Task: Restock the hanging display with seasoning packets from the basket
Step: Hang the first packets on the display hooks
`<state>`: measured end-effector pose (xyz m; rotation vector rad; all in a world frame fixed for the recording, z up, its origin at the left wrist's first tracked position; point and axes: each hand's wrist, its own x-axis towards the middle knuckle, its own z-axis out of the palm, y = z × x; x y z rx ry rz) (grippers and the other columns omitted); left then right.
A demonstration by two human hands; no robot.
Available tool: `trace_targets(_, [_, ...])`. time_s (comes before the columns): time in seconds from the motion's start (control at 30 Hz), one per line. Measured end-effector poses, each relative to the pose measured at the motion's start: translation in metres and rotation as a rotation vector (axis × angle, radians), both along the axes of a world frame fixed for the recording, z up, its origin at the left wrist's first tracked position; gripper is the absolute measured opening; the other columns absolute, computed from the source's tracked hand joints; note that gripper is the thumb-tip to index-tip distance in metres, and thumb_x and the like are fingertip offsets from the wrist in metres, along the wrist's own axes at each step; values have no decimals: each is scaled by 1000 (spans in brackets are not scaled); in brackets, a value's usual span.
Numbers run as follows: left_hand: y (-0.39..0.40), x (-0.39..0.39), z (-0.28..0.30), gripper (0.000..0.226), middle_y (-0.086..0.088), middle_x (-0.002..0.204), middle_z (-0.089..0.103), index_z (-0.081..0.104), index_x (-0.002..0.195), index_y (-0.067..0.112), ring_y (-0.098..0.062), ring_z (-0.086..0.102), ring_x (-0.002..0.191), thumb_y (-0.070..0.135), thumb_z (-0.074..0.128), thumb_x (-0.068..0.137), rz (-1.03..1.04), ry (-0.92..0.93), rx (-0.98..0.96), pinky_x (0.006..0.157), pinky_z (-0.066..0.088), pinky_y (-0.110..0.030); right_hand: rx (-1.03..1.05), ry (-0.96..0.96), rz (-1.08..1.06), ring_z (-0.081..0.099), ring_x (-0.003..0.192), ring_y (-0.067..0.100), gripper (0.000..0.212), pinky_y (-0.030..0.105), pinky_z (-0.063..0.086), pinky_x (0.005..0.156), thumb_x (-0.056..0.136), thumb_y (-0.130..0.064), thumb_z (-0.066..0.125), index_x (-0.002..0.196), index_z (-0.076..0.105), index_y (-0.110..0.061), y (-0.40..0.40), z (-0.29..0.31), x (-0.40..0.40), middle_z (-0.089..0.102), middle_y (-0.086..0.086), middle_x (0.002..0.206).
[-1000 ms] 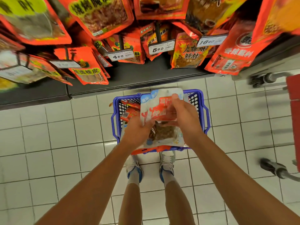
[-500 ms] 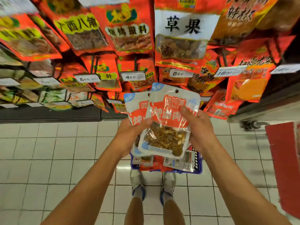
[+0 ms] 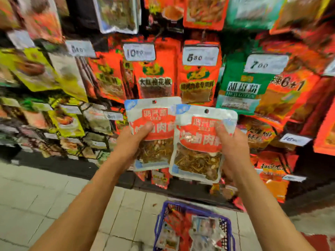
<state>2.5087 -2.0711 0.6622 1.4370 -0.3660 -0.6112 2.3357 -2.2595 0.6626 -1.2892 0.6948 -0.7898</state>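
I hold two white-and-red seasoning packets with clear windows showing brown spices, raised in front of the hanging display (image 3: 199,73). My left hand (image 3: 134,140) grips the left packet (image 3: 154,124) by its left edge, thumb on the front. My right hand (image 3: 230,147) grips the right packet (image 3: 197,142) by its right edge; this packet overlaps the left one. Each packet has a hang hole at the top. The blue basket (image 3: 161,220) stands on the floor below, with more packets inside.
The display is crowded with red, green and yellow packets on hooks with white price tags (image 3: 200,56). A black base shelf (image 3: 54,163) runs along the bottom. White tiled floor (image 3: 45,205) lies to the left of the basket.
Both hands rose higher with the packets and spread them apart side by side. My view tilted up from the basket and floor toward the upper rows of the display.
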Motion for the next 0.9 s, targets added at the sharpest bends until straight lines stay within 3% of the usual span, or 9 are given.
trace_targets(0.1, [14,32,45,7,12,79,76,67,103,20,-3,69,62,21,64,96,30,-39,-73,46,49,-17,-138,-22,-8,75,81,13,14,37,61,74,93,-33,71,82,77,-27,11,48,28,78,-11,83])
trace_targets(0.2, [31,68,88,17,2,89,76,67,109,15,-9,70,68,7,64,94,62,-132,-125,51,54,-21,-233,-101,-24,72,71,4,14,21,57,62,97,-18,66,84,72,-22,25,94,59,77,-13,78])
trace_targets(0.3, [56,105,124,25,-3,94,77,68,111,9,-12,74,75,5,69,87,65,-203,-183,61,59,-23,-304,-158,-21,74,76,10,4,27,60,64,92,-19,70,89,73,-21,40,136,92,78,-7,82])
trace_targets(0.4, [73,140,155,22,2,90,80,70,106,14,-12,76,81,14,71,84,66,-216,-281,65,59,-22,-381,-172,-17,76,80,11,10,30,60,66,96,-17,68,94,73,-26,51,166,128,79,-11,87])
trace_targets(0.47, [81,161,172,22,4,94,80,70,108,18,-11,76,85,29,68,90,83,-205,-332,67,60,-24,-390,-181,-30,76,86,16,5,39,61,73,93,-26,70,93,74,-29,58,183,153,79,-7,93])
trace_targets(0.57, [89,188,187,44,-1,102,79,70,112,21,-16,76,92,50,67,80,46,-211,-355,70,61,-28,-421,-189,-52,76,87,23,13,43,63,76,90,-40,70,86,77,-29,66,205,195,79,0,92])
trace_targets(0.63, [91,202,192,44,-3,102,79,69,116,19,-18,76,92,47,68,83,19,-219,-373,69,61,-28,-423,-189,-50,76,84,26,19,44,63,75,94,-36,70,85,74,-20,71,216,225,79,3,88])
trace_targets(0.73, [91,223,198,23,-2,97,80,69,112,20,-18,77,86,32,67,93,28,-223,-411,64,60,-27,-407,-212,-21,76,76,22,16,41,63,69,94,-32,70,85,72,-19,78,229,269,79,0,82])
trace_targets(0.9, [86,256,211,13,-2,93,80,70,106,20,-18,77,80,22,68,93,-18,-226,-440,60,59,-27,-372,-176,25,77,79,24,17,52,63,78,93,-34,70,87,74,-18,91,247,324,79,3,85])
